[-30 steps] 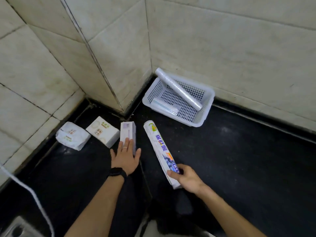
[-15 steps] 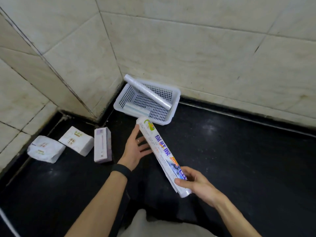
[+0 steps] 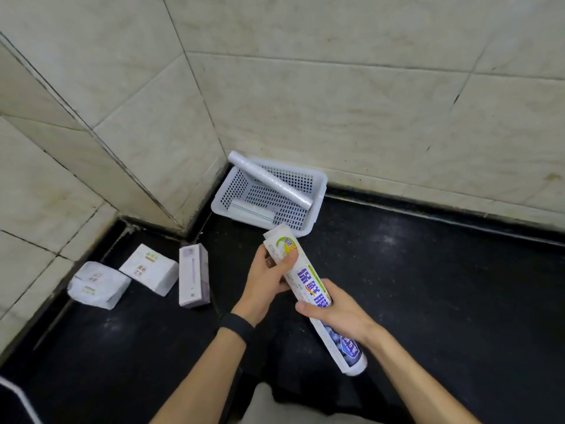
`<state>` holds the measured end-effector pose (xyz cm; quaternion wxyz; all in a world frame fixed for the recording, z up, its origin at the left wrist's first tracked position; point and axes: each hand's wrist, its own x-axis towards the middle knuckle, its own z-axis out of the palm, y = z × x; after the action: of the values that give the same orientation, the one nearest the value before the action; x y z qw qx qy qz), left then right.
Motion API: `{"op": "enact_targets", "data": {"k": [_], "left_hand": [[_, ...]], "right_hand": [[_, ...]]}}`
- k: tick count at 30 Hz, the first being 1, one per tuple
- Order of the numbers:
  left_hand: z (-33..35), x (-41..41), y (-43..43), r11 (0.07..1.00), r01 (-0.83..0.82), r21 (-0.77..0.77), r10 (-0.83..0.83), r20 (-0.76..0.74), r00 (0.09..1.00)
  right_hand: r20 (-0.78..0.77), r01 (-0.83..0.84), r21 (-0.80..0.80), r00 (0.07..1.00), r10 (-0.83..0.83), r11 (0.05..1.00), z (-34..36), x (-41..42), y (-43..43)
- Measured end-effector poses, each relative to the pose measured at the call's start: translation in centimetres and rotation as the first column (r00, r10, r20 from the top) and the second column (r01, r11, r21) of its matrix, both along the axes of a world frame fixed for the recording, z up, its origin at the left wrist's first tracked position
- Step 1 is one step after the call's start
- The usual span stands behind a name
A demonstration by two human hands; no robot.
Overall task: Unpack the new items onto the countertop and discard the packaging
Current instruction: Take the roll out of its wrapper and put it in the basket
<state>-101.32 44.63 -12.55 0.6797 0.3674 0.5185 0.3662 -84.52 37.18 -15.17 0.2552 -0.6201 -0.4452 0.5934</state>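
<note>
You hold the wrapped cling film roll (image 3: 315,296) in both hands, lifted above the black worktop (image 3: 443,286) and tilted, its far end pointing toward the basket. Your left hand (image 3: 266,280) pinches the loose wrapper at that upper end, thumb pressed on the printed label. Your right hand (image 3: 339,312) is closed around the roll's middle. Behind, in the tiled corner, the white perforated basket (image 3: 316,206) carries an unwrapped clear roll (image 3: 269,179) leaning across its rim and a flat white packet (image 3: 252,211) on its floor. To the left, on the worktop, lie a purple box (image 3: 194,275), a white box (image 3: 149,269) and a soft white pack (image 3: 97,284).
</note>
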Motion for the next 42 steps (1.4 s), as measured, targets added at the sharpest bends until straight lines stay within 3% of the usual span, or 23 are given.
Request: {"op": "enact_targets", "data": {"k": [6, 10, 15, 23, 29, 32, 37, 42], "left_hand": [[1.0, -2.9, 1.6, 0.995, -0.096, -0.026, 0.095, -0.051, 0.994], [1.1, -4.1, 1.4, 0.999, 0.040, -0.001, -0.039, -0.208, 0.977], [0.8, -3.8, 1.0, 0.996, 0.093, -0.005, -0.089, -0.309, 0.947], [0.1, -6.0, 1.7, 0.986, 0.119, -0.115, -0.141, -0.208, 0.968], [-0.4, -8.7, 2.9, 0.981, -0.127, -0.148, 0.119, -0.066, 0.991], [-0.2, -9.7, 3.6, 0.966, -0.225, -0.125, 0.215, -0.091, 0.972], [0.3, -13.2, 4.8, 0.895, -0.440, -0.067, 0.430, -0.126, 0.894], [-0.2, -14.0, 4.6, 0.794, -0.596, -0.120, 0.591, -0.075, 0.803]], "right_hand": [[0.300, -0.078, 0.050, 0.952, 0.060, 0.996, -0.8, -0.3, 0.2], [0.397, -0.132, 0.047, 0.912, 0.103, 0.990, -1.0, -0.1, -0.4], [0.559, -0.195, 0.079, 0.821, 0.119, 0.978, -1.3, -0.5, -0.8], [0.715, -0.255, 0.079, 0.688, 0.124, 0.964, -0.9, 0.9, -0.4], [0.714, -0.229, -0.025, 0.677, 0.177, 0.973, -2.4, 4.4, -2.3], [0.719, -0.176, -0.051, 0.677, 0.158, 0.983, -3.5, 5.9, -3.4], [0.747, 0.003, -0.099, 0.661, 0.072, 0.995, -5.3, 9.5, -5.4], [0.779, 0.065, -0.087, 0.626, 0.027, 0.994, -5.4, 9.8, -5.0]]}}
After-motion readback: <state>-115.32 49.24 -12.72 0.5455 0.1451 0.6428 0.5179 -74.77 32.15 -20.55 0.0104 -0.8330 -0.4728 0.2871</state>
